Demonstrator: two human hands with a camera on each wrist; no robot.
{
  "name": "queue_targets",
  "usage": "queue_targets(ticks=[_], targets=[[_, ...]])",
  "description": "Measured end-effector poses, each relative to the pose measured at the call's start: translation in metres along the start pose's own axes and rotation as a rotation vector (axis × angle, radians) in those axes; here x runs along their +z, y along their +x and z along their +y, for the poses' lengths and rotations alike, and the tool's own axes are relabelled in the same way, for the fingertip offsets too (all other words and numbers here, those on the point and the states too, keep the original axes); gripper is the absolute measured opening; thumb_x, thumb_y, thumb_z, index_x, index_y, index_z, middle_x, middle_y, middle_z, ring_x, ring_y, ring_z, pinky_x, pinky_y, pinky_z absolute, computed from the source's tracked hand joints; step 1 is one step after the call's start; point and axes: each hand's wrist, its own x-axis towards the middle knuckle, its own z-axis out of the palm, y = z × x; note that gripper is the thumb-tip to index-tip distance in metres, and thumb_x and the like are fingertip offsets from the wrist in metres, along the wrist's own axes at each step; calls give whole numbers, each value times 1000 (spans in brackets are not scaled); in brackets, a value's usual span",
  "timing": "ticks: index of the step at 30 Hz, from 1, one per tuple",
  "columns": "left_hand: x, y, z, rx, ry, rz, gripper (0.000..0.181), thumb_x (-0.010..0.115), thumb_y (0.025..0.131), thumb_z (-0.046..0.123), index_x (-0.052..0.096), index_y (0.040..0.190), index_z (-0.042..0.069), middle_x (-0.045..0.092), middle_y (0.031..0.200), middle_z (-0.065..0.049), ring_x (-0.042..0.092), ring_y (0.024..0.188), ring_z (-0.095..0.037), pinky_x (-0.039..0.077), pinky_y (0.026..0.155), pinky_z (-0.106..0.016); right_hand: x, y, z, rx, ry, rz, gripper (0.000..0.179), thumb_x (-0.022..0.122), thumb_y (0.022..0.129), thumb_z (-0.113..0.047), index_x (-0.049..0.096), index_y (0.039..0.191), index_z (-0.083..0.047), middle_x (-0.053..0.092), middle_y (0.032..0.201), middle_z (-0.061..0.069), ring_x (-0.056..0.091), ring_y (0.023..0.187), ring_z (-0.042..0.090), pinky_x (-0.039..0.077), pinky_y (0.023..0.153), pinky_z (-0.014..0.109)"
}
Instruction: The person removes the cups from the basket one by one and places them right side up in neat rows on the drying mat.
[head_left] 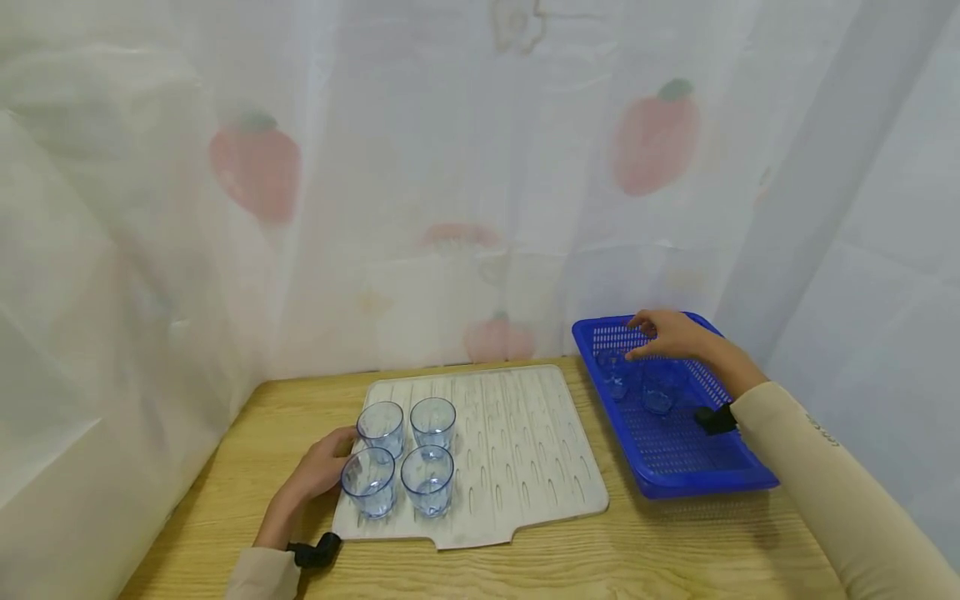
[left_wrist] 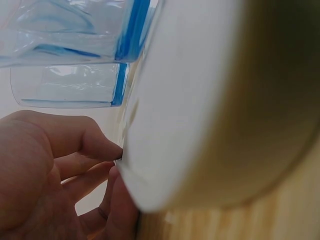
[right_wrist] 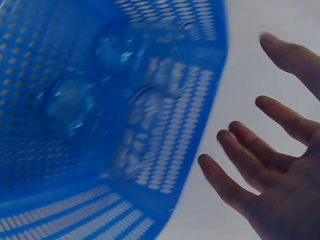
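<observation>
- We see four clear, blue-tinted glass tumblers (head_left: 428, 481) upright on a flat off-white ridged mat (head_left: 517, 450), left of the frame's centre.
- Two more blue-tinted tumblers (head_left: 658, 400) sit in a rectangular blue perforated plastic basket (head_left: 708, 484), at the right of the frame.
- Our right hand (head_left: 670, 335) is above the basket's far part, fingers spread and loosely bent, with hold of nothing.
- Our left hand (head_left: 321, 468) pinches the mat's left edge between thumb and fingers, beside the tumblers.
- We judge the step in hand a reach for a basket tumbler; taking one calls for lowering the right hand and closing its fingers round the glass.
</observation>
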Motion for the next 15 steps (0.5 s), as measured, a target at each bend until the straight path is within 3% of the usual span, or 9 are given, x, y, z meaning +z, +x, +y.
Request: queue_targets(ticks=[8,15], targets=[[2,1,2,7,4,-3,48,60,92,16,49,137,4,45,146,-21,33,139,-45,27,111,-64,11,-9,31,125,29,-184,91,77,76,-44,38,140,5,41,138,37,43,123,54,47,92,62],[2,1,2,18,7,3,48,60,92,16,50,137,5,45,145,-21,33,139,-45,26,111,-64,18,-14,45,216,159,-324,99,78,79,-32,18,146,10,27,142,44,37,125,61,48,89,65]])
